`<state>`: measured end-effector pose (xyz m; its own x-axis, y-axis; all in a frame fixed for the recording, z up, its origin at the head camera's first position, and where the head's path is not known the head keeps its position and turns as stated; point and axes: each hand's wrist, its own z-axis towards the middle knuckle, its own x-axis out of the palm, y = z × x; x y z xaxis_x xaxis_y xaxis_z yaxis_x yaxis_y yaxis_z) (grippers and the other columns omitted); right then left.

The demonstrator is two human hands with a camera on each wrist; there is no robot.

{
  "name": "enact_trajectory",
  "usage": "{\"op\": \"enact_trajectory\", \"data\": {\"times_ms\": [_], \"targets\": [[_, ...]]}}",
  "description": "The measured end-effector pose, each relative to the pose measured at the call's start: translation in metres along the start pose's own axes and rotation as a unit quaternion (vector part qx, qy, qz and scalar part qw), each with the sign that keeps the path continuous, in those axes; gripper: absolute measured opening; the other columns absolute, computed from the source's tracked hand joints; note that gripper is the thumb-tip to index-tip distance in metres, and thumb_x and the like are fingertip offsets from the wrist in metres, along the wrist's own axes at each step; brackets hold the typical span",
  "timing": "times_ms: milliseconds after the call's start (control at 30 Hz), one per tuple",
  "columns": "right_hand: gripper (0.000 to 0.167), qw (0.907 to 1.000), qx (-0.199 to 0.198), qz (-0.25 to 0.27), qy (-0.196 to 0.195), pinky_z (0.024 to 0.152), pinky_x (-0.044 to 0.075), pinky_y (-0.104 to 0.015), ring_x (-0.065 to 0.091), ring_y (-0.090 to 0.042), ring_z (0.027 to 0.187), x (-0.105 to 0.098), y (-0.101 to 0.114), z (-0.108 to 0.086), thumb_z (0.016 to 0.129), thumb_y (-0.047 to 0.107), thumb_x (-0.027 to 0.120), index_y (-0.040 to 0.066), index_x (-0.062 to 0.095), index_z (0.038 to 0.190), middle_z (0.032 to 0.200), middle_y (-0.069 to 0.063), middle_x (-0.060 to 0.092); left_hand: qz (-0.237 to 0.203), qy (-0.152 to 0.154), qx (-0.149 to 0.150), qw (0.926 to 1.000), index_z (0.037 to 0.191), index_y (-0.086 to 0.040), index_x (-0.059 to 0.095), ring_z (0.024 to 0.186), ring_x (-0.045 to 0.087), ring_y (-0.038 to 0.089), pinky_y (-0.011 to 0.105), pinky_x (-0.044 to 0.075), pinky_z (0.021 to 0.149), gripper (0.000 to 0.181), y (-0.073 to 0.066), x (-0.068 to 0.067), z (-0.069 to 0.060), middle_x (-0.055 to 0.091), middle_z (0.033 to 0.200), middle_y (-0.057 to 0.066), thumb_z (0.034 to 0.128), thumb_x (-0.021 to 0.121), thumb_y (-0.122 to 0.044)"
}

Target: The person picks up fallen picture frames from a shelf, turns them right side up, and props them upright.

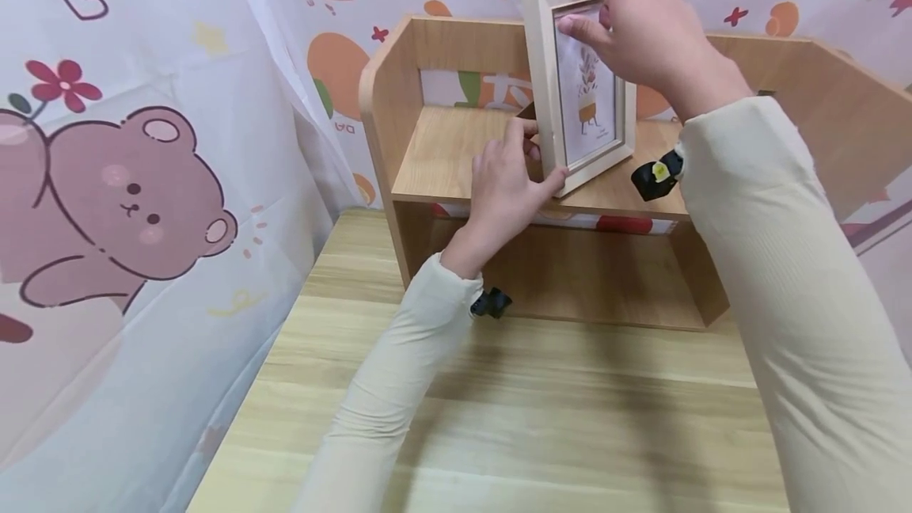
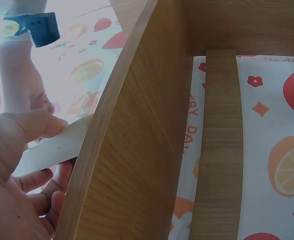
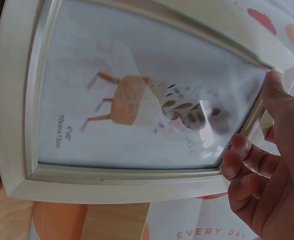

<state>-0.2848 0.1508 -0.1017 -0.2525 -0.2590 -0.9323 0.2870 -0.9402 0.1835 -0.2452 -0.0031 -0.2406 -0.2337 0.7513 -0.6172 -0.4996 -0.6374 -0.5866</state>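
Observation:
A cream picture frame point(image 1: 546, 93) with a printed plant-pot drawing stands upright, slightly tilted, on the upper board of a small wooden shelf point(image 1: 445, 153). My right hand point(image 1: 651, 34) grips its top right corner, thumb and fingers around the border. In the right wrist view, the right hand point(image 3: 274, 160) holds that upper end beside the glass. Lower down, my left hand point(image 1: 506, 184) pinches the bottom left edge, thumb in front and fingers behind. The left wrist view has the left hand point(image 2: 17, 150) holding the pale frame edge point(image 2: 57, 147) by the shelf board.
The two-level shelf rests on a light wood table point(image 1: 541, 418) against a printed curtain point(image 1: 335, 85). Its lower compartment point(image 1: 591, 271) lies below the hands. A curtain with a bear print point(image 1: 142, 188) hangs at the left. Small black wrist cameras point(image 1: 492, 303) sit at the cuffs.

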Motion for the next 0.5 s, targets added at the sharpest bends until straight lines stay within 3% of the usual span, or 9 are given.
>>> {"op": "enact_trajectory", "data": {"times_ms": [300,500], "targets": [[0.063,0.9995,0.031,-0.007,-0.007,0.071,0.041,-0.035,0.051,-0.033,0.096,0.001,0.000,0.006,0.100,0.047,0.037,0.014,0.022,0.151,0.122,-0.022,0.053,-0.023,0.026,-0.008,0.9994,0.126,-0.009,0.045,0.088,0.051,0.017,0.036,0.031,0.083,0.053,0.007,-0.010,0.003,0.061,0.100,0.003,0.0856,0.073,-0.028],[0.068,0.9984,0.055,-0.016,0.001,0.073,0.043,-0.037,0.053,-0.036,0.101,-0.001,-0.003,0.010,0.099,0.049,0.037,0.012,0.020,0.152,0.126,-0.023,0.054,-0.047,0.041,-0.015,0.9979,0.126,-0.010,0.045,0.090,0.052,0.016,0.038,0.032,0.087,0.052,0.012,-0.015,0.007,0.061,0.100,0.002,0.0857,0.072,-0.027]]}}
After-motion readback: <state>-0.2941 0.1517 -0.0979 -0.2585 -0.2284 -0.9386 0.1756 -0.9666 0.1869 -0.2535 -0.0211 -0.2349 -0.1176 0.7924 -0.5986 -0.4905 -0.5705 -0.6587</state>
